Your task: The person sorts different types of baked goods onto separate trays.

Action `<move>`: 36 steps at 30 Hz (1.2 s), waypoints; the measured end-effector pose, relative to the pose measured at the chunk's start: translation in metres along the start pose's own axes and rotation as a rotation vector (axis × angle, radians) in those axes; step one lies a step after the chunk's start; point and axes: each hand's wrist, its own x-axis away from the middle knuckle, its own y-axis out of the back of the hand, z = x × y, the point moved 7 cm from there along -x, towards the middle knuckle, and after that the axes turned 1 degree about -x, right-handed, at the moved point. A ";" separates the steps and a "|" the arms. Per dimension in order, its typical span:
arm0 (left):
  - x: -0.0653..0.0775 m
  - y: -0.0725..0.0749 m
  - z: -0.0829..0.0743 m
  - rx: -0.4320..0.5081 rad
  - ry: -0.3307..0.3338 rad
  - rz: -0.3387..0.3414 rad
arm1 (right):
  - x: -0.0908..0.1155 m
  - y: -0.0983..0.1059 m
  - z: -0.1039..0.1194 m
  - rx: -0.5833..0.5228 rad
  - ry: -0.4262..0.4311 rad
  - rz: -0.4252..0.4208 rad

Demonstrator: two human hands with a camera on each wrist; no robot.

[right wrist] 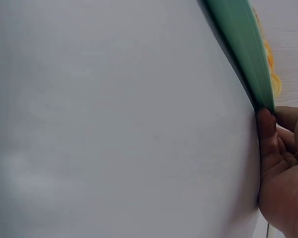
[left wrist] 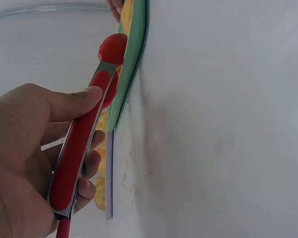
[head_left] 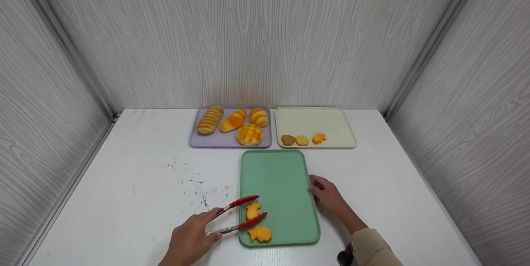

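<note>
My left hand (head_left: 191, 235) grips a pair of red-tipped metal tongs (left wrist: 82, 141) by the handles. The tongs' parted tips reach over the left side of a green tray (head_left: 275, 183), on either side of a small orange fish-shaped piece (head_left: 252, 211). A second orange fish-shaped piece (head_left: 260, 233) lies just below, near the tray's front left corner. On the opposite side my right hand (head_left: 327, 194) pinches the tray's rim between thumb and fingers, as the right wrist view shows at the green edge (right wrist: 248, 54).
Behind stands a purple tray (head_left: 230, 143) with several bread pieces. Beside it a cream tray (head_left: 314, 119) holds a brown piece (head_left: 288, 140), a round yellow one (head_left: 302, 140) and an orange fish-shaped one (head_left: 318, 138). Dark marks (head_left: 201, 182) spot the white table; walls enclose it.
</note>
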 end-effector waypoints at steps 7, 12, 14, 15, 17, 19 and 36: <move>-0.005 0.001 -0.004 -0.015 -0.033 -0.051 | 0.000 -0.001 0.000 0.009 0.001 -0.001; -0.005 0.001 -0.009 -0.040 -0.089 -0.115 | 0.000 0.000 0.000 0.020 0.001 -0.013; -0.005 0.000 -0.009 -0.046 -0.106 -0.136 | 0.000 0.000 0.000 0.018 -0.002 -0.014; -0.005 0.000 -0.009 -0.047 -0.111 -0.145 | 0.000 0.000 0.000 0.017 -0.003 -0.013; -0.005 0.000 -0.009 -0.050 -0.127 -0.160 | 0.000 -0.001 0.001 0.019 -0.004 -0.014; -0.004 -0.001 -0.009 -0.055 -0.147 -0.179 | 0.001 0.000 0.001 0.016 -0.006 -0.018; -0.008 0.000 -0.022 -0.045 -0.338 -0.358 | 0.007 0.000 0.011 -0.023 -0.004 0.007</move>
